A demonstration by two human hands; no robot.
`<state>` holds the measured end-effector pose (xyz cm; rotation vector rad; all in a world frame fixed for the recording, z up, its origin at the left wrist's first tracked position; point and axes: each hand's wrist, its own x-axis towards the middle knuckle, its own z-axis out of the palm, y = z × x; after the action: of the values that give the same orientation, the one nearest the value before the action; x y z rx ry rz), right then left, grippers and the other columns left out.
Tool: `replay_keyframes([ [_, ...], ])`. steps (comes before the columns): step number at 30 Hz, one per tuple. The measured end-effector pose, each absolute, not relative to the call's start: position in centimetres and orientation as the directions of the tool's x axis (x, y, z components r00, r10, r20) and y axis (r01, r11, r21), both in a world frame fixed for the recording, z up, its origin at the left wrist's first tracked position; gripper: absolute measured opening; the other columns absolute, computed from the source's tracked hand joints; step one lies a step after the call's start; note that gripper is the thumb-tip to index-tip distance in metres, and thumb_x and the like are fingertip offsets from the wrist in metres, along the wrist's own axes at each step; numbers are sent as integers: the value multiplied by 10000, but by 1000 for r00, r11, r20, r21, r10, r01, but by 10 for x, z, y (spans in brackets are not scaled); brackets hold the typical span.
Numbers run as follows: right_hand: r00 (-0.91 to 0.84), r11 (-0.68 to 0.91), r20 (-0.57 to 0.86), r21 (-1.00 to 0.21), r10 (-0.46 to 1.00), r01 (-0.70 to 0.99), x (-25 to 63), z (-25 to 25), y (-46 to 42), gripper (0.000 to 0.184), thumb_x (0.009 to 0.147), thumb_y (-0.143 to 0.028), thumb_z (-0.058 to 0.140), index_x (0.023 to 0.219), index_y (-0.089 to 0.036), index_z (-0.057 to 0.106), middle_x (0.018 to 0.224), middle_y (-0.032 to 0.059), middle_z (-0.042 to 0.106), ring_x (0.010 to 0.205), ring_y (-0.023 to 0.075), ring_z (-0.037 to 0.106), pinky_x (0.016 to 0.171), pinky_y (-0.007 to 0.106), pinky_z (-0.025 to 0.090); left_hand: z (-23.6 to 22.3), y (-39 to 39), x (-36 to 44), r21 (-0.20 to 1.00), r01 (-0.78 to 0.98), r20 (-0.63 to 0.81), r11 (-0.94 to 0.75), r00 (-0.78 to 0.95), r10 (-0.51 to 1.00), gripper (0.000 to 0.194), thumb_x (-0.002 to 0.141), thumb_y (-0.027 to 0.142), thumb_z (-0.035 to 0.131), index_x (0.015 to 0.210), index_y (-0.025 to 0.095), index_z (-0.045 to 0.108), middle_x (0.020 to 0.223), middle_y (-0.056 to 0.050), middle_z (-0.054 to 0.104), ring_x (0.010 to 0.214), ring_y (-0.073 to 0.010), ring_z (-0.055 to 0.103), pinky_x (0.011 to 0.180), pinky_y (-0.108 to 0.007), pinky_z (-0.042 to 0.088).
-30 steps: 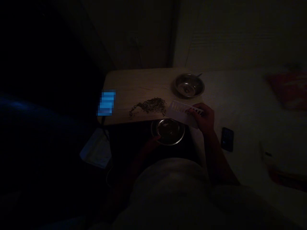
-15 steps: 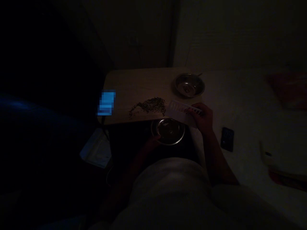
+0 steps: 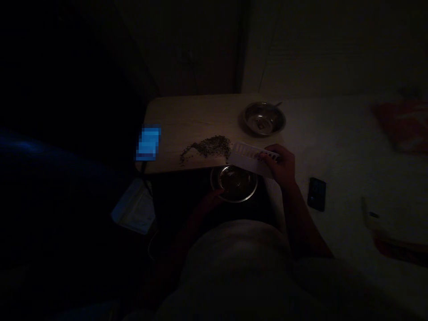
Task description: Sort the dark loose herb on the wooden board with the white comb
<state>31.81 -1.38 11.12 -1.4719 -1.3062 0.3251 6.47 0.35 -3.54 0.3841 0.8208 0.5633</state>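
Small dark seeds (image 3: 207,146) are lying heaped on the pale wooden desk (image 3: 187,118). Right hand (image 3: 282,165) is gripping a white slotted plastic scraper (image 3: 250,157) beside them; left hand (image 3: 214,198) is steadying a steel bowl (image 3: 234,183) under the edge. Next: sweeping gently bowlward.

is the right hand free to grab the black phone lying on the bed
Probably not as things stand: the right hand is closed on a white slotted card by the seed pile. The phone lies unobstructed beside that forearm.
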Motion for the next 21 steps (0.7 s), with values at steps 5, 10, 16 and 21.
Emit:
replay_keyframes([
  [5,360,176,399,-838,843,516,315,112,-14,154,766,-366,721,773,-219,676,704,-22,656,637,137,580,580,252,447,-43,5,66,507,-329,-573,796,561,597,541,648,146,773,1173,142,643,1114,-102,738,1312,-353,490,1144,-519,320],
  [10,337,204,410,-838,848,507,312,112,-14,135,779,-340,719,766,-213,676,695,-30,650,610,120,561,571,242,428,-46,6,67,503,-340,-580,794,548,603,616,635,125,772,1229,152,609,1160,-98,722,1322,-363,474,1136,-536,329],
  [16,337,212,415,-839,845,502,314,112,-13,132,762,-329,736,752,-209,680,704,-31,656,621,119,571,579,237,433,-39,4,66,510,-350,-571,786,546,613,597,621,134,791,1196,149,630,1145,-94,728,1328,-364,466,1137,-519,337],
  [21,446,214,438,-858,781,467,320,109,-11,142,757,-327,738,758,-202,670,681,-33,643,606,117,562,567,238,423,-44,6,66,508,-358,-553,783,561,616,548,606,117,790,1138,130,656,1088,-109,744,1303,-374,493,1139,-547,316],
])
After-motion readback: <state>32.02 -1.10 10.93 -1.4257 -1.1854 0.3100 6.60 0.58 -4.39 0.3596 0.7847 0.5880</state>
